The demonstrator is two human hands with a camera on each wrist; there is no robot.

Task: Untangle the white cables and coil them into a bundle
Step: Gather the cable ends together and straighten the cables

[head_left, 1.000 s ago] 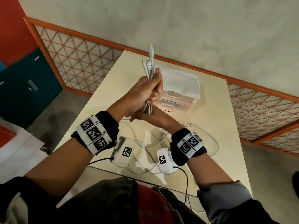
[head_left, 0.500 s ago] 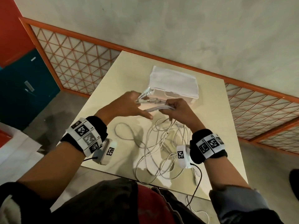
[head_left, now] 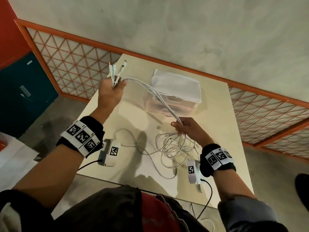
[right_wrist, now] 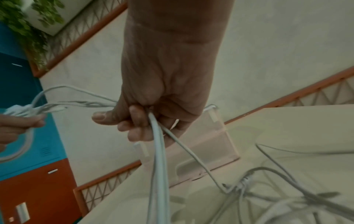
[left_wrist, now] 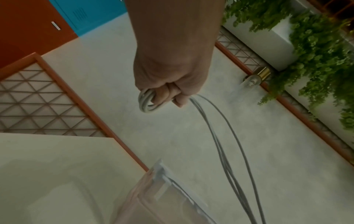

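White cables (head_left: 150, 91), thin and round with plug ends, ran in a bunched span between both hands above the pale cream tabletop (head_left: 215, 124). The left hand (head_left: 109, 94) was raised over the tabletop's far left corner, its fingers (left_wrist: 164, 94) curled tight around the cables near their plugs, which stuck up past the fist; the left wrist view showed a short loop of cable bulging out beside the knuckles. The right hand (head_left: 187, 129) sat lower and nearer the body, its fingers (right_wrist: 137, 116) and thumb pinching the same strands, which passed through the grip and dropped toward the tabletop. Below that hand, the remaining length lay on the tabletop in a loose tangle of overlapping loops (head_left: 173, 148), with one strand trailing off to the left. A translucent plastic box with a white lid (head_left: 175, 91) stood on the tabletop beyond the span of cables, near the far edge.
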